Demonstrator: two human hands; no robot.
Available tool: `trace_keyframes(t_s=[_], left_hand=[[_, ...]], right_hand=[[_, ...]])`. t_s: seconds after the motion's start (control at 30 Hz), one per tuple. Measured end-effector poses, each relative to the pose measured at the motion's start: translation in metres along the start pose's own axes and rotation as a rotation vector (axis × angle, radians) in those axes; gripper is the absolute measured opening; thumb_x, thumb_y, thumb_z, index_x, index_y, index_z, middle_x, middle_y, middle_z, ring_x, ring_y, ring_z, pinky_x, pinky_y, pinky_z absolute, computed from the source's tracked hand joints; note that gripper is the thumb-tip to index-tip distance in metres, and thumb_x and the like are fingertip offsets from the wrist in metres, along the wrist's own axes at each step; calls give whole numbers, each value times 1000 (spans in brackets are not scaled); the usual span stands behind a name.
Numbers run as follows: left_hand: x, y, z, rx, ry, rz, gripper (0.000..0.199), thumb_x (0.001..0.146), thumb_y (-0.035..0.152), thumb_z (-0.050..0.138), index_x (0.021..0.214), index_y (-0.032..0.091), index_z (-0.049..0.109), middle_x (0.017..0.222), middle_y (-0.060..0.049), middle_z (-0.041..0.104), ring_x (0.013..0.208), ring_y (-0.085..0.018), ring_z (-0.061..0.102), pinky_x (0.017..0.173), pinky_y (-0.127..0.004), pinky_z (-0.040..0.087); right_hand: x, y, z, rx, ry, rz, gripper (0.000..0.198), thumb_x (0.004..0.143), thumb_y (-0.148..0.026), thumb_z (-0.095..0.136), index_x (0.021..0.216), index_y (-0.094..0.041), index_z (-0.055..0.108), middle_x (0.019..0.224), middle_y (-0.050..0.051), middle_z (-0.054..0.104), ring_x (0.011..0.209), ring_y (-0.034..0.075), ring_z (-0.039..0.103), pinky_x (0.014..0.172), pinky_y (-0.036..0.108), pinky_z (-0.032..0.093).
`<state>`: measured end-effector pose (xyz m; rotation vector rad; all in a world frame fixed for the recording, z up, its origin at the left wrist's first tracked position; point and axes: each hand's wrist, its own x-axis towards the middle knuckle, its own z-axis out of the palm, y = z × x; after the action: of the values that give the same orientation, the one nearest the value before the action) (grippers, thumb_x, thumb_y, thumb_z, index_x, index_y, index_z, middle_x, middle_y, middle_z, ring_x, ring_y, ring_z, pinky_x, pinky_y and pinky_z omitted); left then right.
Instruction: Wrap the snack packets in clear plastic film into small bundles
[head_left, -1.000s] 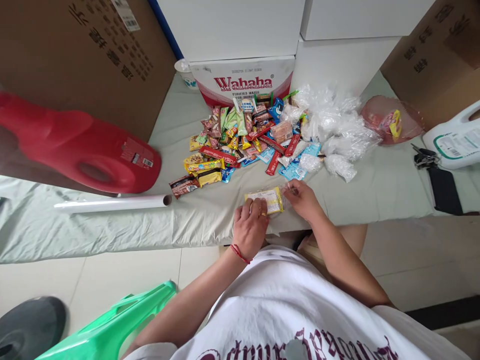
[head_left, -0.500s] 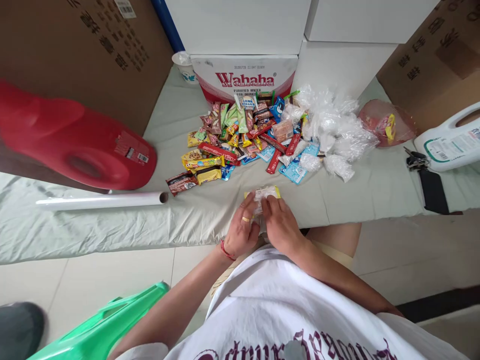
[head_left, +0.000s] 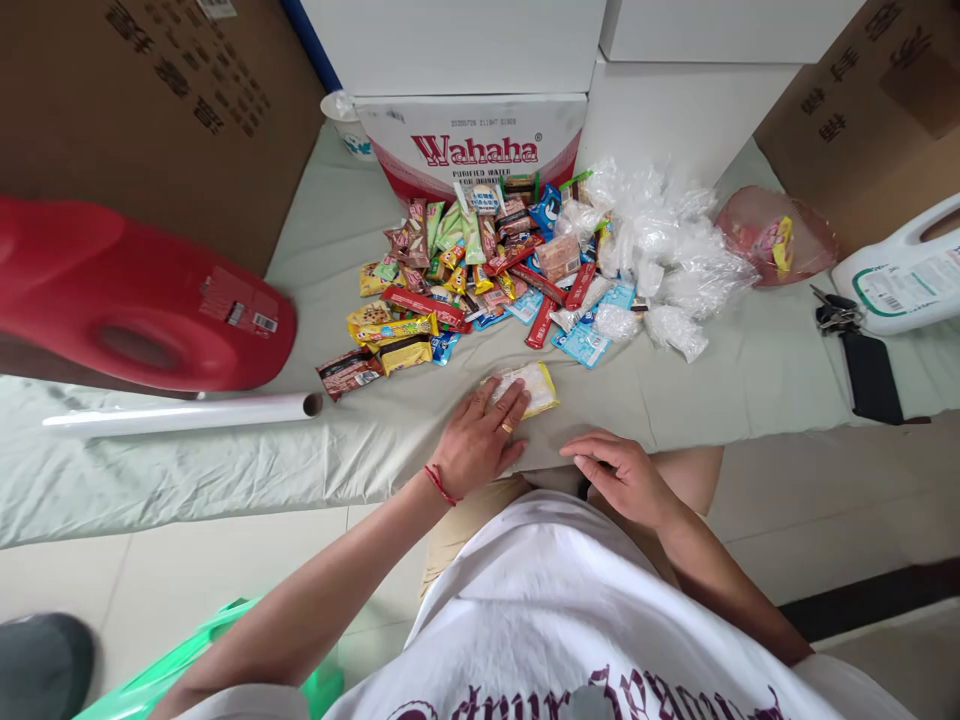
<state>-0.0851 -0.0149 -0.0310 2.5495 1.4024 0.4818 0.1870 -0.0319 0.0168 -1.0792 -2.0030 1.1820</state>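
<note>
A small white snack packet with yellow edges (head_left: 538,388) lies flat near the front of the cloth-covered table. My left hand (head_left: 480,432) rests on its left part, fingers stretched out over it. To the right, my right hand (head_left: 619,470) is off the packet at the table's front edge, its fingers extended and nothing visible in them. Beyond the packet spreads a heap of wrapped snacks (head_left: 487,265) in many colours. Beside the heap, clear plastic wrapping (head_left: 667,250) is bunched up.
A red jug (head_left: 150,290) and a white roll (head_left: 180,414) are at left. A Wahaha carton (head_left: 472,140) stands behind the snacks. On the right are a pink mesh bowl (head_left: 814,230), keys (head_left: 836,312), a black pouch (head_left: 871,375) and a white bottle (head_left: 892,280).
My right hand has let go of the packet and moved right, toward the table edge. My left hand has flattened onto the packet. The view has shifted slightly.
</note>
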Motion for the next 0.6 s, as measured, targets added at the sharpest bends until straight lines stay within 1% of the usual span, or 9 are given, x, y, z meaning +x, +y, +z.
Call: trace_keyframes(t_s=[0.1, 0.2, 0.27, 0.33, 0.4, 0.43, 0.5, 0.57, 0.6], left_hand=[[16, -7, -4, -2, 17, -108, 51, 99, 32, 57, 149, 23, 56, 157, -15, 54, 147, -39, 46, 114, -56, 47], [30, -4, -17, -195, 82, -298, 46, 97, 30, 58, 142, 21, 59, 144, -16, 64, 135, -33, 58, 111, -48, 51], [38, 8, -27, -513, 130, -465, 50, 96, 42, 61, 141, 21, 56, 135, -13, 68, 122, -30, 66, 99, -43, 58], [45, 28, -32, -940, 132, -590, 55, 94, 54, 63, 139, 22, 54, 132, -12, 67, 108, -27, 70, 83, -37, 62], [54, 53, -29, -1324, 83, -630, 58, 91, 59, 67, 134, 23, 54, 130, -11, 66, 100, -24, 70, 72, -32, 61], [59, 66, -25, -1450, 57, -635, 58, 89, 59, 69, 132, 23, 54, 129, -10, 66, 98, -23, 70, 70, -31, 60], [71, 87, -13, -1554, 33, -632, 56, 89, 58, 71, 129, 23, 54, 124, -9, 67, 98, -22, 69, 75, -32, 60], [83, 99, -1, -1492, 40, -610, 50, 91, 56, 70, 125, 23, 57, 123, -9, 66, 103, -23, 68, 83, -35, 60], [88, 101, 4, -1415, 53, -592, 47, 92, 54, 68, 123, 22, 58, 123, -9, 66, 106, -23, 67, 87, -36, 59]], right_hand=[[-1, 7, -2, 123, 32, 69, 24, 106, -32, 55, 111, -24, 76, 104, 6, 76, 98, 18, 72, 90, 34, 58], [6, 15, -2, 240, 76, 132, 26, 104, -41, 57, 108, -24, 76, 103, 6, 76, 98, 19, 70, 91, 34, 56], [14, 21, -2, 371, 166, 217, 32, 100, -51, 62, 116, -26, 74, 114, 7, 75, 103, 21, 68, 91, 34, 55], [23, 22, -2, 546, 258, 279, 52, 92, -63, 69, 130, -28, 68, 129, 8, 71, 113, 23, 66, 93, 36, 55], [31, 18, 0, 731, 289, 294, 69, 82, -71, 75, 135, -28, 64, 136, 8, 68, 121, 26, 63, 97, 39, 55], [34, 15, 2, 813, 306, 299, 71, 79, -72, 77, 133, -28, 64, 135, 8, 68, 121, 28, 64, 99, 40, 55], [36, 8, 5, 921, 386, 330, 61, 80, -66, 80, 126, -28, 65, 128, 6, 73, 116, 28, 67, 99, 42, 56], [32, 6, -1, 919, 516, 358, 50, 82, -56, 82, 120, -28, 66, 121, 5, 75, 110, 28, 70, 98, 42, 57], [29, 8, -11, 873, 577, 359, 47, 81, -53, 83, 118, -28, 66, 120, 4, 76, 108, 27, 71, 97, 42, 57]])
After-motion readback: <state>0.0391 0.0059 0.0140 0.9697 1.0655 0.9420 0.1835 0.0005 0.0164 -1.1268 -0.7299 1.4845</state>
